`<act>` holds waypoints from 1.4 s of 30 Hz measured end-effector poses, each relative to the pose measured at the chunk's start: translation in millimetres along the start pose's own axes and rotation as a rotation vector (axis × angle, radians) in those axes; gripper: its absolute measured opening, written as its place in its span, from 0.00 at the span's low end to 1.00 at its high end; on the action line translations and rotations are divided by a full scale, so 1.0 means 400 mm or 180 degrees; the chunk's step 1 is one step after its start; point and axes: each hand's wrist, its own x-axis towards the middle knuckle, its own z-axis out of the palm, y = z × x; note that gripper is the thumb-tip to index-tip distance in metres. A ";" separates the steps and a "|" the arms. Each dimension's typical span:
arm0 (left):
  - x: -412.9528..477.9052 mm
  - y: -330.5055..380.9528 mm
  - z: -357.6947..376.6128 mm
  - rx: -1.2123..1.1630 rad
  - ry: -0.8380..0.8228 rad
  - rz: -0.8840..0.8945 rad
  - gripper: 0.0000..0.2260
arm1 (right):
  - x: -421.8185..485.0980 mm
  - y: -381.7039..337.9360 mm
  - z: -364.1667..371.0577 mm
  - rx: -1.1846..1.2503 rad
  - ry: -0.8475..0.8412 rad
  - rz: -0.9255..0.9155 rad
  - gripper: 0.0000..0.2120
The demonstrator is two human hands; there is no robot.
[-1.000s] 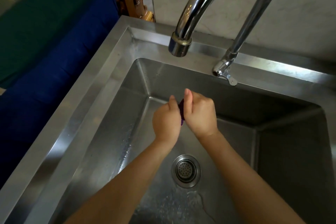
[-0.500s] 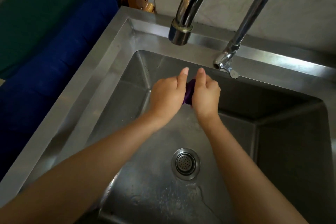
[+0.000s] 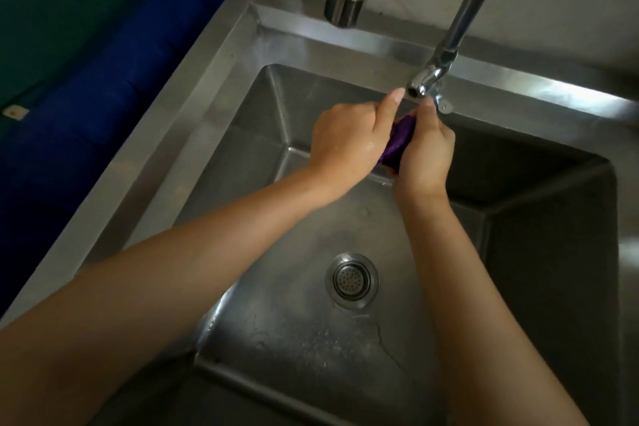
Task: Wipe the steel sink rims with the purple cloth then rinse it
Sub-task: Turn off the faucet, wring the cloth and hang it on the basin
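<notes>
Holding cloth [image 3: 401, 139] bunched between both fists, L hand [image 3: 345, 138] & R hand [image 3: 424, 153] sit over sink [image 3: 204, 90], just below small tap [image 3: 422, 81]. Rec.: centre cloth under spout, squeeze & release evenly; no flow visible.

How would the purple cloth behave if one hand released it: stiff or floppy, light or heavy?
Probably floppy: the purple cloth is squeezed into a narrow bundle between the left hand and the right hand. Likely wet, so somewhat heavy for its size: droplets glisten on the left hand.
</notes>
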 end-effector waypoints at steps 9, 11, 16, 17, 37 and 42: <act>-0.202 0.039 0.092 0.0239 -0.0706 -0.0025 0.26 | -0.148 0.127 -0.160 0.0239 0.0438 0.1131 0.19; -0.262 0.022 0.120 0.0375 -0.0921 0.0000 0.26 | -0.183 0.189 -0.190 0.0162 0.0562 0.1303 0.21; -0.378 -0.031 0.180 0.0394 -0.1538 -0.0034 0.25 | -0.252 0.322 -0.252 -0.0102 0.0601 0.1758 0.22; -0.395 -0.043 0.191 0.0384 -0.1653 -0.0062 0.26 | -0.264 0.343 -0.259 -0.0142 0.0601 0.1840 0.22; -0.317 0.201 0.022 -0.0661 -0.2732 -0.0789 0.25 | -0.398 -0.052 -0.363 -0.0256 0.0339 0.1704 0.26; -0.263 0.367 -0.059 -0.0906 -0.2446 -0.0838 0.29 | -0.419 -0.226 -0.380 -0.1215 0.1026 0.0720 0.26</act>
